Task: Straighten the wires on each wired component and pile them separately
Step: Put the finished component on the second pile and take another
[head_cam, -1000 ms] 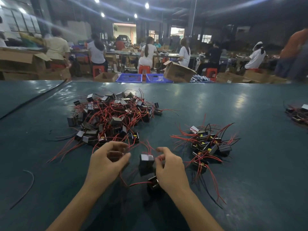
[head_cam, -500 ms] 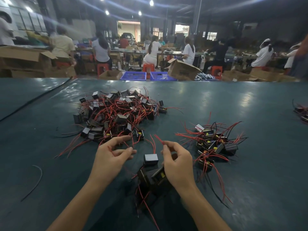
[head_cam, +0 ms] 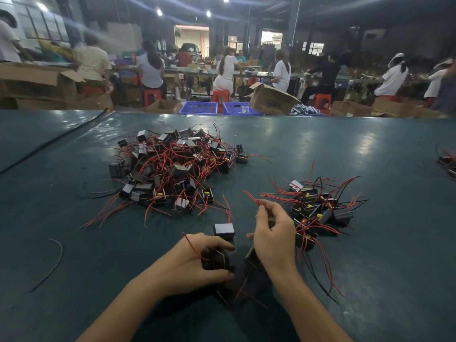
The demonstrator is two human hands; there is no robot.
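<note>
A big tangled heap of small black wired components (head_cam: 172,169) with red wires lies at the middle left of the dark green table (head_cam: 345,149). A smaller pile (head_cam: 318,208) with wires fanned out lies to the right. My left hand (head_cam: 195,262) grips a black component (head_cam: 213,260) near the front. My right hand (head_cam: 274,233) pinches a red wire (head_cam: 250,197) that sticks up from its fingertips, with another component (head_cam: 251,256) under its palm. One more black component (head_cam: 223,230) stands between the hands.
A loose black wire (head_cam: 53,262) lies at the front left. More components (head_cam: 447,164) sit at the table's right edge. Beyond the far edge are cardboard boxes (head_cam: 270,98), blue crates (head_cam: 198,107) and several seated people.
My left hand has dropped toward me and closed on a black component. My right hand has drawn its red wire up and to the right.
</note>
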